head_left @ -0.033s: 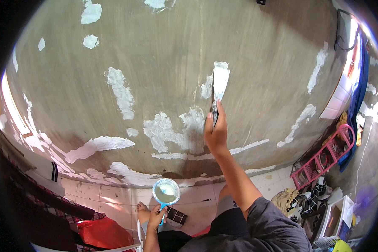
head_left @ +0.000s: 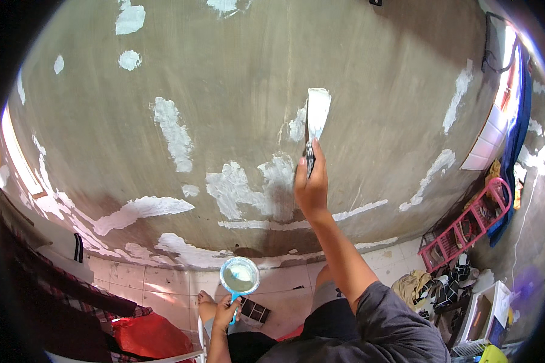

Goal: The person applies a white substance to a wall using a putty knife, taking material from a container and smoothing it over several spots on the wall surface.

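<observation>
My right hand (head_left: 310,181) is raised and shut on the dark handle of a putty knife (head_left: 318,112). Its broad blade is coated in white filler and lies flat against the grey concrete wall (head_left: 236,91). Just left of the blade is a small fresh white smear (head_left: 297,127). Larger white filler patches (head_left: 242,184) spread below and to the left. Low down, my left hand (head_left: 225,311) grips the blue handle of a round blue-rimmed cup (head_left: 240,276) holding white filler, level with the base of the wall.
Pale floor tiles (head_left: 163,281) run along the wall's foot, with my bare foot (head_left: 206,299) on them. A pink wire rack (head_left: 466,230), a heap of cloth (head_left: 412,284) and a white crate (head_left: 484,314) crowd the right. A red bag (head_left: 148,336) lies lower left.
</observation>
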`<control>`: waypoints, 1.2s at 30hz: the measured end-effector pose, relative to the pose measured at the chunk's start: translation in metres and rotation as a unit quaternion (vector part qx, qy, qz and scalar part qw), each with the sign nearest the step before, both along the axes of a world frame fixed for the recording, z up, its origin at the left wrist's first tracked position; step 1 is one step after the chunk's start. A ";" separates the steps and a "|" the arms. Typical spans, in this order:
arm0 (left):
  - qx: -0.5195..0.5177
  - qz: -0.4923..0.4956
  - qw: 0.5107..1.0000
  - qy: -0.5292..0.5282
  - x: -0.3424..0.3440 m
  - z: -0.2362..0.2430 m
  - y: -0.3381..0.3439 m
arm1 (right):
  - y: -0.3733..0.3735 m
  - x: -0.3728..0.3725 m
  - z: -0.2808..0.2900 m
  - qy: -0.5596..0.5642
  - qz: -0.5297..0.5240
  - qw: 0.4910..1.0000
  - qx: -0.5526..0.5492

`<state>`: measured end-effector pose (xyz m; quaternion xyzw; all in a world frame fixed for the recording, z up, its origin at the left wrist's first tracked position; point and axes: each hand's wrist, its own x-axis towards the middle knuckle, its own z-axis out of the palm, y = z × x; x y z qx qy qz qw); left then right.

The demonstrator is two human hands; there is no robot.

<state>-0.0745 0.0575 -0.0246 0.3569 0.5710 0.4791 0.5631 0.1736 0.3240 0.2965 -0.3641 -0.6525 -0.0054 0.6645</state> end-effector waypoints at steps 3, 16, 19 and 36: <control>0.004 -0.001 1.000 0.001 -0.002 0.000 -0.001 | 0.003 -0.005 0.013 0.022 0.048 0.999 -0.013; 0.001 -0.007 1.000 -0.022 0.001 -0.005 0.007 | -0.006 -0.002 -0.055 -0.014 0.039 0.999 -0.012; -0.008 0.000 1.000 -0.021 -0.004 -0.014 0.003 | 0.001 -0.004 -0.025 0.003 0.015 0.999 -0.034; -0.012 -0.005 1.000 -0.022 -0.005 -0.014 0.001 | 0.012 -0.004 -0.019 0.029 0.025 0.999 -0.029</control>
